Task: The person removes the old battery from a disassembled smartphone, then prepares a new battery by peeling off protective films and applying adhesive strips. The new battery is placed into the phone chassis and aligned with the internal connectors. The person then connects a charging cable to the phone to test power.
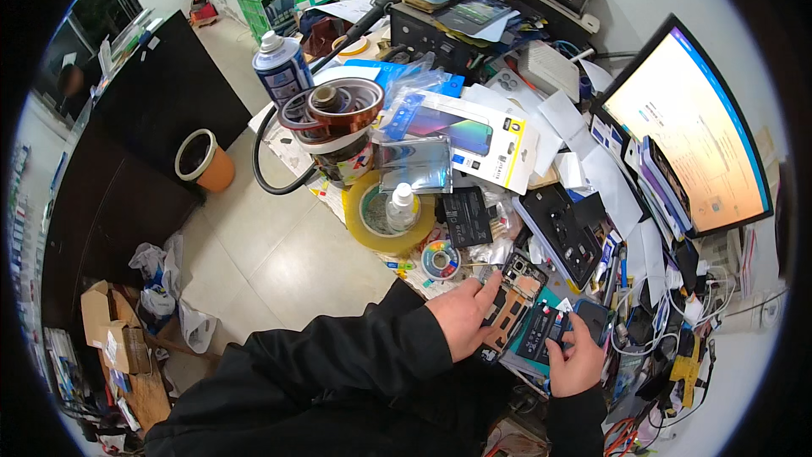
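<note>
At the near edge of a very crowded table (337, 202), there's an open phone (510, 309) with its insides facing up, and a black battery (534, 338) sits just to the right of it, over a teal mat (551, 298). Left hand (461, 322) has its index finger stretched along the phone's side; the other fingers are partly tucked out of sight, so I can't tell if it's actually gripping or just resting there. Right hand (579, 364) has thumb and fingers curled at the battery's right side, looks like a light pinch to me. Can't tell if the pack is lifted or lying flat.

My two cents for handling this bit: let the left hand steady the phone by its frame and keep fingertips off the bare innards. Hold the battery by its edges, keep it level, and don't squeeze or bend it, since those packs hate being flexed. Watch for any thin ribbon catching between the two. I'd also give the hands more elbow room: a second battery (467, 217), a solder spool (440, 260) and a black housing (568, 228) all crowd in near the phone, so it's easy to snag something.
</note>
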Demonstrator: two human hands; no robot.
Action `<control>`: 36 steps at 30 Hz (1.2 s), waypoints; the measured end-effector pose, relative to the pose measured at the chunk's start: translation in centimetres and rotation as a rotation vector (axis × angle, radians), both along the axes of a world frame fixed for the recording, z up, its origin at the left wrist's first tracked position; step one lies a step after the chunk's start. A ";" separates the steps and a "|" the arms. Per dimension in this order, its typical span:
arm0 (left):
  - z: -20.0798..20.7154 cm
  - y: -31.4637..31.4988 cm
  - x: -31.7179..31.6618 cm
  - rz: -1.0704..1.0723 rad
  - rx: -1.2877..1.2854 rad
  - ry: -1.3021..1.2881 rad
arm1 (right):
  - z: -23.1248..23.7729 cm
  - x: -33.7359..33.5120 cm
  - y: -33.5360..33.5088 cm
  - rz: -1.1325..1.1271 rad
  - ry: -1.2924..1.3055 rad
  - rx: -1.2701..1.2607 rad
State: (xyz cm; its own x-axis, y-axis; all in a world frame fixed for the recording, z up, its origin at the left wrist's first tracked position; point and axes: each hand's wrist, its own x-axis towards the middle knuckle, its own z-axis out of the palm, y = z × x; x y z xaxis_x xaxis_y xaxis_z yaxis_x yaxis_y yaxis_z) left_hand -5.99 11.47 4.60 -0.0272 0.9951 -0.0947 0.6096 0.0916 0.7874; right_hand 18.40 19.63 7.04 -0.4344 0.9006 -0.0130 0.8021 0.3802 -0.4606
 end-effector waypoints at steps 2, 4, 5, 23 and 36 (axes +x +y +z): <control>-0.3 -0.2 -0.3 0.013 0.051 -0.001 | 0.8 -0.5 -0.2 0.001 -0.060 0.016; -0.6 -0.7 -0.6 0.027 0.109 -0.013 | 1.9 -1.5 -0.1 0.060 -0.088 0.135; -0.7 -1.0 -0.8 0.033 0.136 -0.025 | 2.5 -2.3 0.1 0.031 -0.138 0.154; 2.0 -8.7 -8.4 0.234 0.443 -0.566 | 3.7 -24.9 6.8 0.154 0.427 -0.466; 5.3 -4.0 -3.1 0.142 0.008 -1.751 | 8.4 -8.7 -3.9 0.810 0.004 0.783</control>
State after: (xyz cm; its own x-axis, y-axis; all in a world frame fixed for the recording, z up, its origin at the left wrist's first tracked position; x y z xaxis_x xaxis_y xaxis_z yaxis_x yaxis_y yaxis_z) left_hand -9.05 7.49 9.91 0.0134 0.9949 -0.1001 -0.8916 0.0573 0.4493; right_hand 9.73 15.75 15.48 -0.8934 0.1127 0.4349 0.1870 0.9735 0.1319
